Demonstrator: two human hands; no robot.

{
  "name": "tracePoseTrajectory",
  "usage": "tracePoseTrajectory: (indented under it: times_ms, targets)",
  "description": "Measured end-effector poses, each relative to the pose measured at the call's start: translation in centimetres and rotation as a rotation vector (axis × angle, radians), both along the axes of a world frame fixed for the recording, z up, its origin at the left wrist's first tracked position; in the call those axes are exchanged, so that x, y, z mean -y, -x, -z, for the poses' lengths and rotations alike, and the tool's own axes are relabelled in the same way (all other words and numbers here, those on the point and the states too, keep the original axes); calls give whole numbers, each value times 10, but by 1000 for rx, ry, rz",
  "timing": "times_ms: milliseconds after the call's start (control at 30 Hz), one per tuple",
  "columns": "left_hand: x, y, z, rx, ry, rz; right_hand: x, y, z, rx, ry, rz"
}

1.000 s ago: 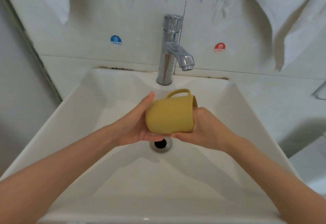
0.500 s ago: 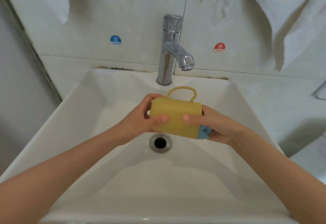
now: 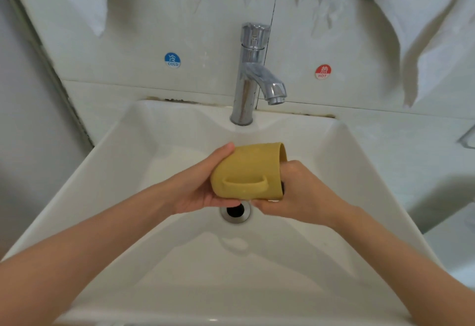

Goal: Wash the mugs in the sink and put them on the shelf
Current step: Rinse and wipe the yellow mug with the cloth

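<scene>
One yellow mug (image 3: 248,169) lies on its side above the white sink (image 3: 123,171), just over the single drain (image 3: 236,212), its handle (image 3: 245,183) turned toward the near side. Two hands hold it: the left hand (image 3: 199,184) cups its base end with fingers wrapped round, and the right hand (image 3: 298,192) grips the open rim end. One chrome tap (image 3: 253,73) stands at the far edge, between two round stickers, a blue one (image 3: 172,60) on the left and a red one (image 3: 322,71) on the right.
</scene>
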State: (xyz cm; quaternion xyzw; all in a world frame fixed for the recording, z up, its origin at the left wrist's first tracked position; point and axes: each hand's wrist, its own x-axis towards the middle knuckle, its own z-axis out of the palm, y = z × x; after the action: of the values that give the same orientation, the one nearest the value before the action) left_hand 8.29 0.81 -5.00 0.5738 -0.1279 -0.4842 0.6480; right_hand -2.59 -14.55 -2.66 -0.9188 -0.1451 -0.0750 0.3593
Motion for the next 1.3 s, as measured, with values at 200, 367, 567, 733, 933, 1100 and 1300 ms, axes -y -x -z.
tracePoseTrajectory:
  times_ms: [200, 367, 567, 733, 933, 1100, 1300]
  targets:
    - [2, 0, 4, 71, -26, -68, 4, -3, -1, -316, -414, 70]
    - [2, 2, 1, 186, 9, -72, 17, -5, -4, -512, -559, 9]
    - [0, 1, 3, 606, 69, -137, 15, -8, -3, -554, -818, 80]
    - [-2, -5, 5, 262, 131, 4, 10, -2, -7, -283, -581, 133]
    - [-3, -6, 4, 51, 18, 39, 3, -2, 2, -64, -61, 79]
    - [1, -2, 5, 139, 59, -78, 4, -2, -7, -310, -347, 111]
    - [-3, -5, 3, 621, 173, -137, 13, -4, -15, -597, -1095, 210]
